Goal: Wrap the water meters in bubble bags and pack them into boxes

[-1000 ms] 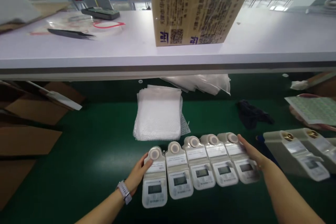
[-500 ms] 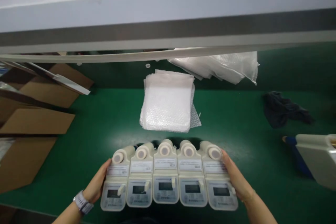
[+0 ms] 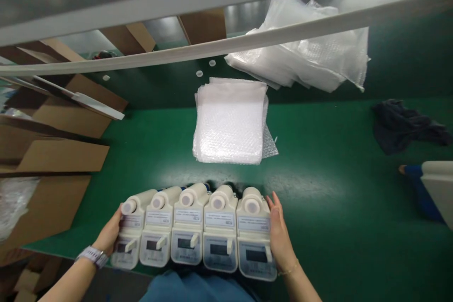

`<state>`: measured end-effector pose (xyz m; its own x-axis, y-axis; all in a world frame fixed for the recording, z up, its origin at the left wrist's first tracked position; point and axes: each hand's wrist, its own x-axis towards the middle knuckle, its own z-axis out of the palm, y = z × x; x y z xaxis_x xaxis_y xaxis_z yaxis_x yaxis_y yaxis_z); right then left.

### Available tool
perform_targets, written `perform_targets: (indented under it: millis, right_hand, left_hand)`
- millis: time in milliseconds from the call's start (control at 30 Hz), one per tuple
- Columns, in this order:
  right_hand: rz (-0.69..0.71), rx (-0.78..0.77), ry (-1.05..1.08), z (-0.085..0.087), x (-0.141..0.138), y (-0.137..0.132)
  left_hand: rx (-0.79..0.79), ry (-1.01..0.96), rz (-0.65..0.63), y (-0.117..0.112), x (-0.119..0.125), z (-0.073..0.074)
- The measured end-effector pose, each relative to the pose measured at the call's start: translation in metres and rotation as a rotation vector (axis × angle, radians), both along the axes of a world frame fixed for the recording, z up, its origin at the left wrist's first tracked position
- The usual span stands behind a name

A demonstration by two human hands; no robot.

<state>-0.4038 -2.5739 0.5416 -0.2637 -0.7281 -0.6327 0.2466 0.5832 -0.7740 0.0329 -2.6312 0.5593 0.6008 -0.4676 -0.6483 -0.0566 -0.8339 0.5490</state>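
Several cream-coloured meters (image 3: 187, 217) with small dark displays and round white caps stand side by side in a row at the near edge of the green bench. My left hand (image 3: 109, 233) is closed against the row's left end, pressing on the outermost meter (image 3: 132, 222). At the other end, my right hand (image 3: 279, 231) grips the rightmost meter (image 3: 254, 226) along its side, fingertips pointing away from me. Between both palms the row is held together. Beyond the meters lies a stack of bubble-wrap bags (image 3: 230, 122).
Open cardboard boxes (image 3: 63, 155) line the left side. A shelf edge with a pale strip (image 3: 170, 56) crosses above, and more bubble-wrap bags (image 3: 318, 61) hang there. To the right are a dark cloth (image 3: 406, 125) and another cream device (image 3: 439, 184) with blue parts.
The row of meters has shifted left relative to the bubble-wrap stack, both hands moving with it. My view has tilted, showing more beneath the shelf.
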Motion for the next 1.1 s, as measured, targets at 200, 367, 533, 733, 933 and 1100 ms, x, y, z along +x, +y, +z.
perform_targets:
  millis: [200,367,533,733,933,1100]
  right_hand:
    - [-0.111,-0.175,0.246,0.007,0.004,0.014]
    - [0.024,-0.225,0.513,0.019,0.015,0.04]
    - [0.212,-0.444,1.039,0.039,0.052,0.057]
    - [0.426,-0.428,1.45,0.06,0.109,0.063]
    - [0.942,-0.706,1.478,0.057,0.184,0.061]
    - [1.244,-0.76,1.327,0.056,0.239,0.039]
  left_hand:
    - [-0.129,0.23,-0.046,0.011,0.002,-0.001]
    - [-0.208,0.394,-0.183,0.036,0.014,-0.006]
    - [-0.315,0.446,-0.269,0.051,0.02,-0.01]
    - [-0.405,0.536,-0.299,0.051,0.029,-0.018]
    - [-0.41,0.643,-0.3,0.049,0.046,-0.023]
    - [-0.446,0.66,-0.35,0.049,0.057,-0.031]
